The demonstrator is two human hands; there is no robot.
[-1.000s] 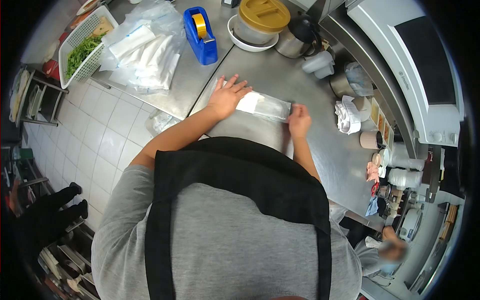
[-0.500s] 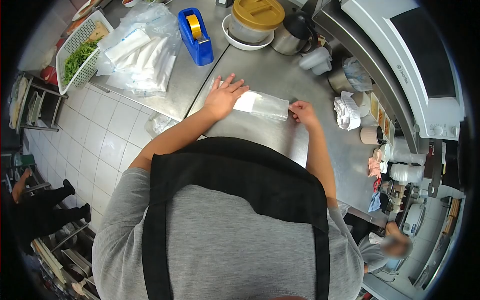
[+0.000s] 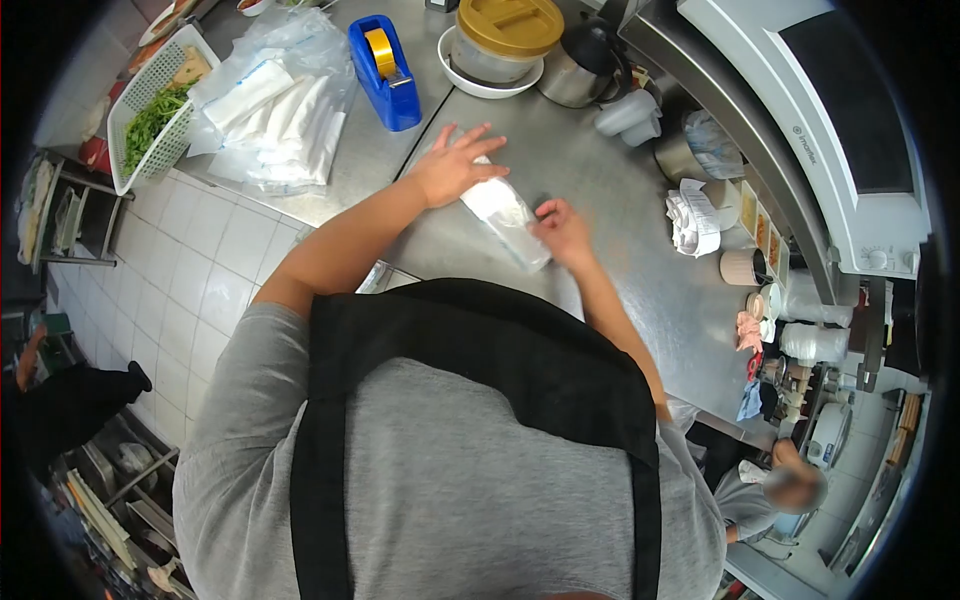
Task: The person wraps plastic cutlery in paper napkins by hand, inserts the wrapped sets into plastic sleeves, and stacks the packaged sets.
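A clear plastic bag with something white inside [image 3: 498, 208] lies slantwise on the steel worktop [image 3: 640, 250]. My left hand [image 3: 455, 170], fingers spread, rests over its upper end. At the bag's lower right edge is my right hand [image 3: 563, 232], its fingers curled and pinched against the plastic. Up and to the left of my hands stands a blue tape dispenser [image 3: 388, 85] with yellow tape. A pile of similar white-filled plastic bags [image 3: 285, 115] lies further left.
A white basket of greens [image 3: 150, 130] is at the left. A yellow-lidded tub [image 3: 505, 40] in a white bowl, a steel jug [image 3: 580, 70] and crumpled paper [image 3: 692, 220] stand beyond and right. One person [image 3: 770, 490] is lower right, another [image 3: 70, 400] far left.
The bag has turned, its right end swinging down towards me. My right hand has moved left with that end. My left hand has shifted slightly and its fingers have spread wider.
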